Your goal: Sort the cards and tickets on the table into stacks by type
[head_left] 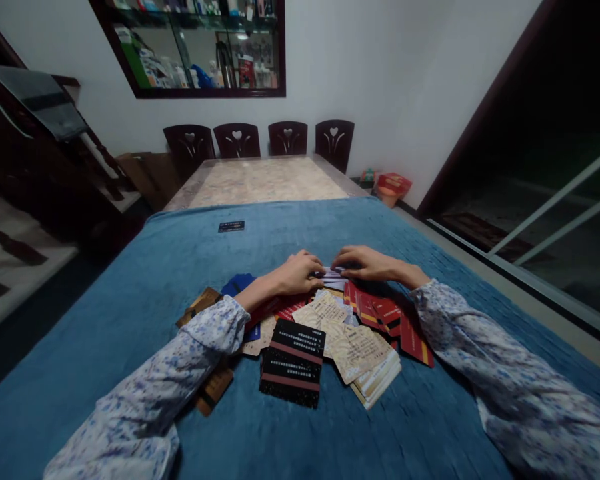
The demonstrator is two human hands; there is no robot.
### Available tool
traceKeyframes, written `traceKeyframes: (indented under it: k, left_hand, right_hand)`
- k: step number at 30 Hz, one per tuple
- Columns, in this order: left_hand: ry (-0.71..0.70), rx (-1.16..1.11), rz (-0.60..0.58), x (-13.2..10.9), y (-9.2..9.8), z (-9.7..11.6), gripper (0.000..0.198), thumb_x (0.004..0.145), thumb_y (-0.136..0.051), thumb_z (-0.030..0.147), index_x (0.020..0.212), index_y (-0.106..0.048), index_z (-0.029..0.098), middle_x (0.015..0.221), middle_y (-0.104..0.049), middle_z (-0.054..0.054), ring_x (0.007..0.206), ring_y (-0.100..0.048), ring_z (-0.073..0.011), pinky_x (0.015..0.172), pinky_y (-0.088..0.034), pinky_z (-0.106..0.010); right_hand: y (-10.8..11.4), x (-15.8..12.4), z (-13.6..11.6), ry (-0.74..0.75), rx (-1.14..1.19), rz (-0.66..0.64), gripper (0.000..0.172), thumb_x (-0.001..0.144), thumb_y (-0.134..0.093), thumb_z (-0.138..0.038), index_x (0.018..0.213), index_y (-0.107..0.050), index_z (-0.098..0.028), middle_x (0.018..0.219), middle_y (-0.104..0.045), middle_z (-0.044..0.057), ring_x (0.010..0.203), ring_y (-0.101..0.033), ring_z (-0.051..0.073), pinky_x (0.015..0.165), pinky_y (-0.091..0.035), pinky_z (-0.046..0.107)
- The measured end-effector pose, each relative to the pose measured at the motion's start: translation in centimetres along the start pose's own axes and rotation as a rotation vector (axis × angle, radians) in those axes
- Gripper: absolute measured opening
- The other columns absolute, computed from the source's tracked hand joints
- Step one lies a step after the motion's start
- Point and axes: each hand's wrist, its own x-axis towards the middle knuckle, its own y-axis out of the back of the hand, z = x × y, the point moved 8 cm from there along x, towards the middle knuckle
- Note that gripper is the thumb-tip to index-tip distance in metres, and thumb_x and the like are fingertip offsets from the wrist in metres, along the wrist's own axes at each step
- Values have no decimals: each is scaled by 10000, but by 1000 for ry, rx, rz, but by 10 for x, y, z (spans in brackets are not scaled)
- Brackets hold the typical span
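Note:
At the far side of a spread of cards, my left hand [297, 272] and my right hand [364, 262] face each other with bent fingers. Between them lie several white cards [335, 283], whose left and right edges my fingertips grip. Black cards [295, 360] with a reddish stripe lie nearest me. To their right are cream-coloured cards [363, 353] in a loose pile, and beyond those red cards [380, 310] fan out below my right wrist. My left forearm passes over blue cards [237, 285] and brown cards [215, 387], partly hiding them.
A blue cloth [115, 347] covers the near part of the table; its bare marbled top [260, 179] shows beyond. One dark card [231, 227] lies apart at the far left. Dark wooden chairs [237, 141] line the far end. A red bag [394, 183] stands by the wall.

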Motion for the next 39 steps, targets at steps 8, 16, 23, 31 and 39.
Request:
traceKeyframes:
  k: [8,16,23,31,39]
  left_hand:
    - [-3,14,49,-9,15,-2,220,898,-609,200,1003,-801,177,1109,-767,-100,1027,-679,-223,980,-514,-349]
    - [46,-43,133,-15,23,-15,276,857,-568,139,971,-815,184,986,-793,-92,901,-718,-203,868,-553,-324]
    - [118,-134,223,-24,30,-30,269,873,-565,145,949,-819,186,952,-808,-68,854,-720,-191,864,-545,-321]
    - [238,-187,306,-26,30,-43,286,852,-552,113,949,-815,168,933,-814,-40,826,-721,-175,836,-552,-286]
    - [321,-240,389,-28,33,-50,296,834,-566,99,967,-820,172,961,-823,-33,860,-747,-188,857,-573,-290]
  right_hand:
    - [2,1,-11,-18,65,-15,389,954,-596,-466,1173,-767,-194,1127,-719,116,1017,-667,247,945,-497,389]
    - [6,4,-21,-2,120,69,350,920,-645,-456,1131,-774,-207,1119,-734,100,999,-682,243,917,-519,396]
    - [13,5,-28,1,93,200,256,895,-579,-209,1062,-773,-198,998,-764,83,908,-693,212,862,-525,350]
    - [8,9,-21,-27,102,377,236,884,-541,-200,1033,-723,-177,931,-771,67,814,-688,180,775,-516,289]
    - [3,9,-16,-55,97,520,305,886,-522,-182,1182,-592,-205,857,-740,37,737,-666,177,763,-516,305]
